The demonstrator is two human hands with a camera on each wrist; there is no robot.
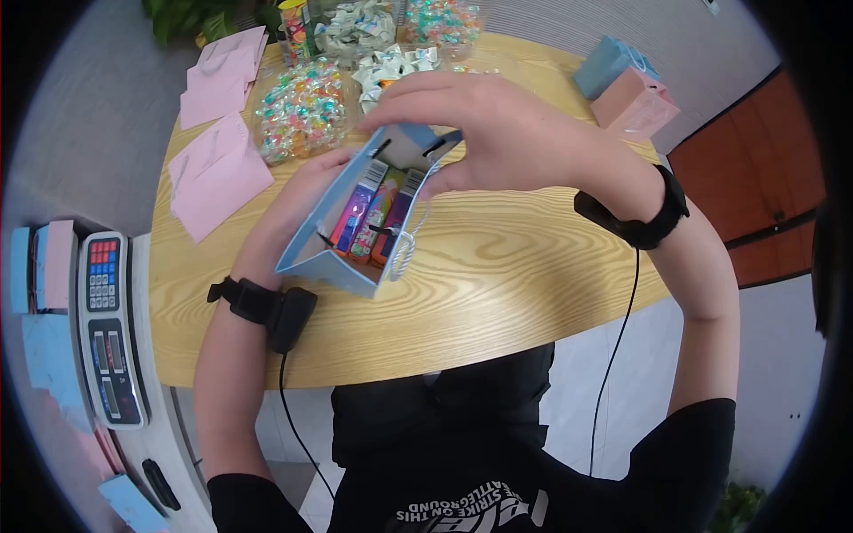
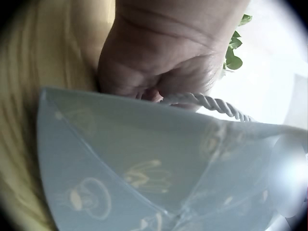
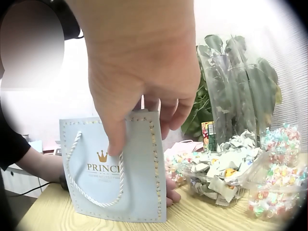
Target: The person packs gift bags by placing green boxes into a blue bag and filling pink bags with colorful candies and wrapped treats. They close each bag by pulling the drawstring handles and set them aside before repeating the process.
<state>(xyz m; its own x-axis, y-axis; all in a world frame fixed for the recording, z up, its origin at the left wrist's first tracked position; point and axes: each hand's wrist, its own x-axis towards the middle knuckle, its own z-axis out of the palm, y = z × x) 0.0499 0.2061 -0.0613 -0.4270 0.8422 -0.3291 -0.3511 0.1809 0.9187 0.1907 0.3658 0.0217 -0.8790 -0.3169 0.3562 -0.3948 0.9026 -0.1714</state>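
Observation:
A light blue paper gift bag point(image 3: 101, 166) with a crown print and white rope handle stands on the wooden table, its mouth facing the head camera. Several colourful packs point(image 1: 376, 213), two with barcodes, stand inside. My right hand point(image 1: 489, 115) grips the bag's far upper edge, thumb on the printed face and fingers over the other side. My left hand point(image 1: 306, 191) rests along the opposite face. Most of it is hidden by the bag; its fingertips point(image 3: 172, 192) show past the edge in the right wrist view. A rope handle point(image 2: 211, 102) lies by the left hand.
Clear tubs of wrapped candies point(image 1: 302, 107) and pale twisted packets point(image 1: 395, 67) stand at the back, beside a colourful canister point(image 1: 296, 31). Pink bags point(image 1: 218, 178) lie flat at left. A blue bag point(image 1: 609, 67) and pink bag point(image 1: 633, 102) stand at right. A scale point(image 1: 111, 329) is further left.

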